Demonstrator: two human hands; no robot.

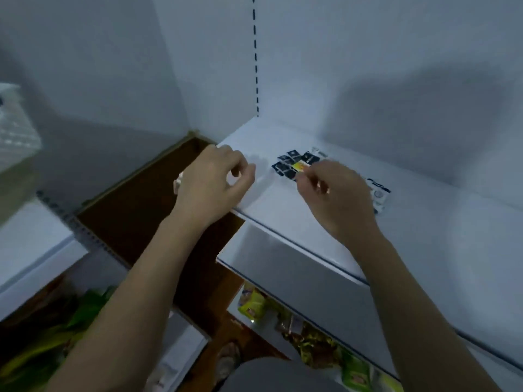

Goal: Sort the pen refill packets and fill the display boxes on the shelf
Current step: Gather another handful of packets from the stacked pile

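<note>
Several dark pen refill packets (291,162) lie spread on the white shelf (424,222), just beyond my right hand. My right hand (336,193) pinches a small yellow-orange packet (300,166) at its fingertips, right beside the dark ones. More white-and-blue packets (379,195) show behind that hand, partly hidden by it. My left hand (212,182) hovers at the shelf's left end with its fingers loosely curled; a small white thing (177,183) peeks out under it, and I cannot tell whether the hand holds it.
An open brown cardboard box (135,210) sits left of the shelf, below my left hand. The shelf below holds yellow and green snack packs (311,335). A slotted upright (255,58) runs up the white back wall. A pale basket (14,128) stands at far left.
</note>
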